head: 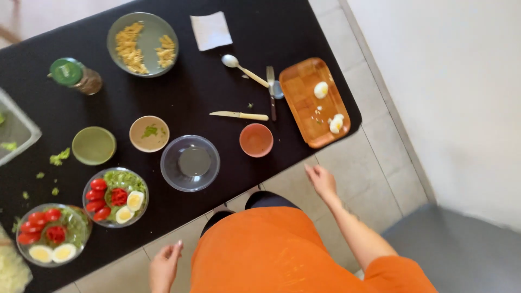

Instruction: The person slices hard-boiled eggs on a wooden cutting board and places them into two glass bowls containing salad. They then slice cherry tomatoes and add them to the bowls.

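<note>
**Both hands empty below the edge of the black table**

Starting at the far left, a clear container (pixel 16 130) juts in at the edge, with torn bits of green lettuce (pixel 58 157) scattered on the black tabletop (pixel 217 81) beside it. At the lower left stands a round glass salad bowl (pixel 52 234) with tomatoes, greens and two egg halves; a second, similar glass salad bowl (pixel 115 196) sits just up and to the right of it. Above these are a green-lidded glass jar (pixel 76 75) lying tilted, a round green lid-like dish (pixel 94 145), and a small beige bowl (pixel 149 133) holding a scrap of green herb. A grey-green bowl of dry pasta (pixel 142 44) rests near the far edge.

The left hand (pixel 165 266) hangs loosely below the table's near edge, fingers relaxed and slightly curled, holding nothing. Nearest to it on the table is the second salad bowl.

Toward the middle sits an empty clear plastic bowl (pixel 190 163), with a folded white napkin (pixel 211 30) well beyond it. A cream-handled knife (pixel 239 115) lies flat, near a small terracotta-coloured bowl (pixel 256 140). A cream-handled spoon (pixel 244 68) and a metal fork (pixel 271 92) lie just beside the wooden tray.

The rectangular wooden tray (pixel 304 119) at the right corner carries two peeled egg pieces (pixel 321 89).

The right hand (pixel 321 180) hovers off the table's edge over the tiled floor (pixel 374 163), open and slack, gripping nothing; the terracotta bowl is closest to it. An orange garment (pixel 271 255) fills the bottom centre.
</note>
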